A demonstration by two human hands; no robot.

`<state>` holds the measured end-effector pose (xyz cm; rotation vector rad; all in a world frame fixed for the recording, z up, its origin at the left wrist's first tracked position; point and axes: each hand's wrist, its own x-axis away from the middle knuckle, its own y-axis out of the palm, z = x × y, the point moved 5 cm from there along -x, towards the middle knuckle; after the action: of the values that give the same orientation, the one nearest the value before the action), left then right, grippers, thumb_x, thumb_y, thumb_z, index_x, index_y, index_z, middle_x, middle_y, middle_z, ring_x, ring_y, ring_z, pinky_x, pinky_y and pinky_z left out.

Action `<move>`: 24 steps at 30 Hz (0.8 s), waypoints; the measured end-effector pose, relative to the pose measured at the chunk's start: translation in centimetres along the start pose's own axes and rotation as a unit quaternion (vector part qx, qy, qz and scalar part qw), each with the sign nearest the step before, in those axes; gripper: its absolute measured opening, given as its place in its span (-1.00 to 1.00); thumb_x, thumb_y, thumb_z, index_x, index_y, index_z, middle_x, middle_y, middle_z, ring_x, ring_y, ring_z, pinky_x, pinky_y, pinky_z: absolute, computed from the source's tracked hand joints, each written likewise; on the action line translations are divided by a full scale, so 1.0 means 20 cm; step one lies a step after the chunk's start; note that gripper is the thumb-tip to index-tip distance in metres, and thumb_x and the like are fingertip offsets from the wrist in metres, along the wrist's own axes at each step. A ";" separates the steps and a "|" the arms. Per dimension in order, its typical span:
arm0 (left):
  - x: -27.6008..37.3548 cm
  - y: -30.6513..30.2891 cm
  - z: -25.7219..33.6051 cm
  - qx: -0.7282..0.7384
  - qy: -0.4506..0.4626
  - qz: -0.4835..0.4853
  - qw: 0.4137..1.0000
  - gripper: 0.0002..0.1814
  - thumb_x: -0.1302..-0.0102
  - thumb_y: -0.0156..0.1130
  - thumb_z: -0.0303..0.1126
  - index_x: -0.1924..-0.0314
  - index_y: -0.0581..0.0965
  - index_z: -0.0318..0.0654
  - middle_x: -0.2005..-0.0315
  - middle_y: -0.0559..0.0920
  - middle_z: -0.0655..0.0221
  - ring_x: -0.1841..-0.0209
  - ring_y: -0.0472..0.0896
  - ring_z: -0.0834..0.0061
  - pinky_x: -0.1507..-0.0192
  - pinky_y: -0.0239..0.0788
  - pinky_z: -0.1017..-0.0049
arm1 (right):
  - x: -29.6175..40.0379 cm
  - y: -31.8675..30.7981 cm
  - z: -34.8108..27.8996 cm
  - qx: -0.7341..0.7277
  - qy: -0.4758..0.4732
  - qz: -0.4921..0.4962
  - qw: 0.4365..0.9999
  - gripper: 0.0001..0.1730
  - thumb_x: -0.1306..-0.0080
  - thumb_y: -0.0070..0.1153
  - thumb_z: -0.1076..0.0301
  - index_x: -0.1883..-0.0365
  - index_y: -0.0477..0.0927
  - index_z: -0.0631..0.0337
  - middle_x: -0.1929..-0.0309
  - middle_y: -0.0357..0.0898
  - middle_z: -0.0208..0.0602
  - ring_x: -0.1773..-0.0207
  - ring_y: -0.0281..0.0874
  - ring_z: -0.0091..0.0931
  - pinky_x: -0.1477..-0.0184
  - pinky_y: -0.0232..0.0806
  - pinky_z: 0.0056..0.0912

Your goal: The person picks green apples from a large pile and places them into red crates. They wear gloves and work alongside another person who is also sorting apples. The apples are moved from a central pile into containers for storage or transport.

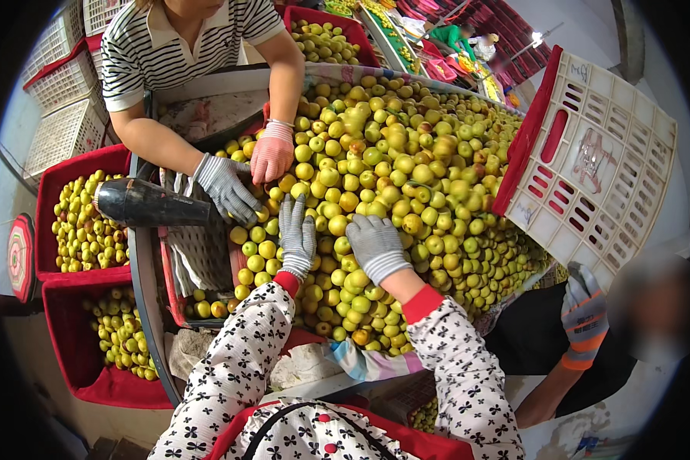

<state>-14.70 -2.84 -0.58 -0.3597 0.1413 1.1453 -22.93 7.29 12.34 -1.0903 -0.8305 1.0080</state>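
Note:
My left hand (297, 238), in a grey striped knit glove, lies palm down on a heap of round yellow-green fruit (374, 305), its fingers apart. Farther right, my right hand (378, 244) in a similar glove rests over the fruit with its fingers bent slightly downward; its palm side is hidden. Neither hand shows a fruit lifted in it. Some fruit have brown or reddish patches. Just beyond my left hand, a co-worker's grey-gloved hand (227, 187) and pink-gloved hand (273, 150) touch the fruit at the heap's left edge.
A person's gloved hand (585, 316) supports a tilted white crate (621, 126) with red lining at right; some fruit below it are blurred. Red-lined crates (49, 218) of fruit stand left. A black tapered tool (152, 202) juts over the table's left rim (144, 270).

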 end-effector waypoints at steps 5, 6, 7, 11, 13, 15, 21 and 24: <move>0.02 0.00 0.05 -0.028 0.011 0.001 1.000 -0.44 -0.35 0.08 -0.34 -0.35 0.32 -0.20 -0.36 0.23 -0.06 -0.41 0.18 -0.05 -0.42 0.00 0.14 | -0.12 0.18 -0.02 0.082 0.049 -0.089 0.991 -0.74 -0.41 -0.13 0.25 0.04 0.54 0.05 0.05 0.57 -0.24 -0.01 0.54 -0.34 0.08 0.38 -0.14; 0.03 -0.01 0.05 -0.045 0.013 0.002 0.999 -0.43 -0.35 0.09 -0.33 -0.35 0.32 -0.20 -0.36 0.23 -0.06 -0.41 0.18 -0.06 -0.41 0.01 0.13 | -0.15 0.19 -0.03 0.081 0.050 -0.114 0.989 -0.73 -0.38 -0.06 0.21 0.01 0.53 0.03 0.05 0.57 -0.23 -0.01 0.54 -0.33 0.08 0.39 -0.16; 0.04 -0.02 0.06 -0.061 0.014 0.002 0.998 -0.43 -0.34 0.10 -0.32 -0.35 0.32 -0.19 -0.37 0.22 -0.06 -0.40 0.19 -0.06 -0.41 0.01 0.13 | -0.18 0.20 -0.04 0.080 0.052 -0.140 0.986 -0.69 -0.35 0.02 0.17 -0.01 0.52 0.01 0.05 0.57 -0.22 -0.01 0.54 -0.32 0.09 0.41 -0.18; 0.06 -0.01 0.06 -0.055 0.013 0.002 0.998 -0.42 -0.33 0.11 -0.32 -0.36 0.31 -0.17 -0.36 0.24 -0.08 -0.40 0.20 -0.07 -0.40 0.02 0.13 | -0.17 0.23 -0.02 0.058 0.053 -0.160 0.984 -0.57 -0.23 0.19 0.07 -0.04 0.51 -0.04 0.06 0.59 -0.21 -0.01 0.54 -0.30 0.10 0.45 -0.19; 0.07 -0.02 0.05 -0.029 0.012 0.001 1.000 -0.42 -0.35 0.09 -0.35 -0.36 0.29 -0.26 -0.35 0.25 -0.09 -0.40 0.20 -0.07 -0.41 0.01 0.14 | -0.16 0.20 -0.01 0.016 0.049 -0.117 0.992 -0.58 -0.20 0.21 0.06 -0.02 0.52 -0.11 0.05 0.53 -0.20 0.01 0.53 -0.27 0.07 0.46 -0.17; 0.08 -0.07 0.03 0.001 0.009 0.009 1.000 -0.43 -0.36 0.08 -0.37 -0.35 0.28 -0.32 -0.34 0.26 -0.09 -0.40 0.20 -0.06 -0.41 0.02 0.15 | -0.12 0.11 -0.03 -0.040 0.036 -0.027 0.998 -0.56 -0.16 0.23 0.05 -0.01 0.52 -0.13 0.05 0.48 -0.20 0.01 0.53 -0.26 0.06 0.46 -0.15; 0.12 -0.09 0.00 0.031 -0.015 0.008 0.999 -0.43 -0.40 0.05 -0.38 -0.37 0.24 -0.38 -0.35 0.28 -0.06 -0.40 0.23 0.01 -0.42 0.04 0.24 | -0.09 0.07 0.22 -0.796 0.210 0.081 0.561 -0.73 -0.20 0.21 0.32 0.19 0.52 0.26 0.29 0.51 -0.36 0.36 0.55 -0.54 0.48 0.51 -0.53; 0.13 -0.11 -0.02 0.066 -0.042 0.004 0.997 -0.36 -0.39 0.08 -0.35 -0.41 0.16 -0.34 -0.37 0.24 -0.05 -0.41 0.21 0.02 -0.43 0.03 0.24 | -0.24 -0.02 0.21 -0.707 0.167 0.089 0.682 -0.79 -0.26 0.22 0.27 0.27 0.60 0.23 0.37 0.57 -0.41 0.29 0.55 -0.58 0.32 0.49 -0.51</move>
<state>-11.55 -1.47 -1.20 -0.1942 0.1430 1.1512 -28.28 3.98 13.64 -2.6182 -1.1966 0.0658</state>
